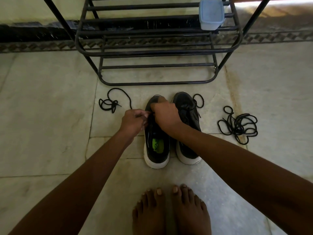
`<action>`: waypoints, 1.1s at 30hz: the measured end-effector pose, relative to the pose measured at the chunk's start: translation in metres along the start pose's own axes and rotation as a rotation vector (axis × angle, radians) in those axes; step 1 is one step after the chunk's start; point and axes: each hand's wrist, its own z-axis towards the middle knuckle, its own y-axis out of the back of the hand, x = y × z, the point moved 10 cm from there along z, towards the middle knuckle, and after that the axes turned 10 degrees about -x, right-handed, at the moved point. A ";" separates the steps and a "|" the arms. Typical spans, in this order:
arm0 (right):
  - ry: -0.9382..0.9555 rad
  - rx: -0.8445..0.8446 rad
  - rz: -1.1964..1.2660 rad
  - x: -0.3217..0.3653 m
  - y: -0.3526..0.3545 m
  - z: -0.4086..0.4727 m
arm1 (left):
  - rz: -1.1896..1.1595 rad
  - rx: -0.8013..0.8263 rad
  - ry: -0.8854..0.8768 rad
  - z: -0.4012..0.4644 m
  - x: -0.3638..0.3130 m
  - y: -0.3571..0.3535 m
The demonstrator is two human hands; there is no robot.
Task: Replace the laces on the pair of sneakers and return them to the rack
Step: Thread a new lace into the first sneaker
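Two black sneakers with white soles stand side by side on the floor, toes toward the rack. Over the left sneaker [156, 148] both hands work at the eyelets. My left hand [133, 121] pinches a black lace [126, 97] that trails away to the left in a loop. My right hand [165, 114] is curled over the sneaker's front, gripping the lace there. The right sneaker [188, 133] has a lace threaded in, its loose end looping by the toe. The black metal shoe rack [152, 51] stands just beyond.
A tangled pile of black laces [238, 126] lies on the floor to the right of the sneakers. A pale blue lidded plastic box [211, 14] sits on an upper rack shelf. My bare feet [171, 211] are at the bottom. The floor is light stone tile.
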 end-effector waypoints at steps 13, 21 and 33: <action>-0.011 0.096 0.132 -0.005 -0.011 0.002 | -0.078 0.022 0.000 -0.003 0.001 -0.001; 0.128 0.128 0.096 -0.003 -0.011 0.005 | -0.087 0.035 -0.009 0.000 0.002 -0.002; 0.358 0.150 -0.112 0.014 -0.005 -0.007 | -0.082 0.008 0.007 0.004 0.005 0.001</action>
